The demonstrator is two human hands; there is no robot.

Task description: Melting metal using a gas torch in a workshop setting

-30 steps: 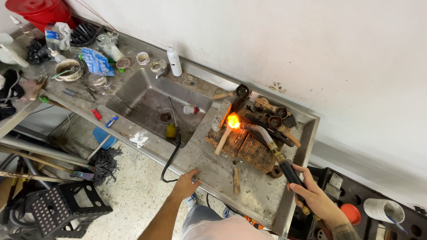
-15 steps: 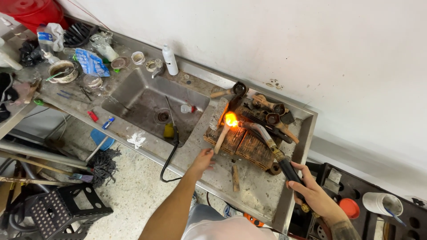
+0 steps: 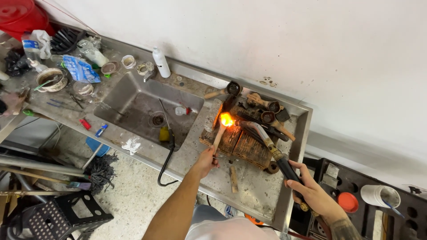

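I hold a gas torch (image 3: 279, 156) in my right hand (image 3: 313, 195), fingers wrapped tight around its black handle, nozzle aimed up and left at a bright orange glow (image 3: 227, 119). My left hand (image 3: 206, 161) closes around the lower end of a wooden handle (image 3: 218, 137) whose far end sits right in that glow. Both lie over scorched bricks (image 3: 242, 142) on the right part of a stained steel worktop (image 3: 260, 195), with several rusty, blackened cups on handles (image 3: 267, 106) crowded behind them against the white wall (image 3: 275, 40). A loose wooden stick (image 3: 233, 179) lies on the worktop near my left hand. Left of the bricks is a sunken steel sink (image 3: 133, 102), a black cable (image 3: 168, 151) trailing out over its front edge. A white bottle (image 3: 161, 63) stands behind the sink, and jars and tubs clutter the far left. Below, a speckled floor (image 3: 133, 200) carries a black plastic stool (image 3: 58, 218).
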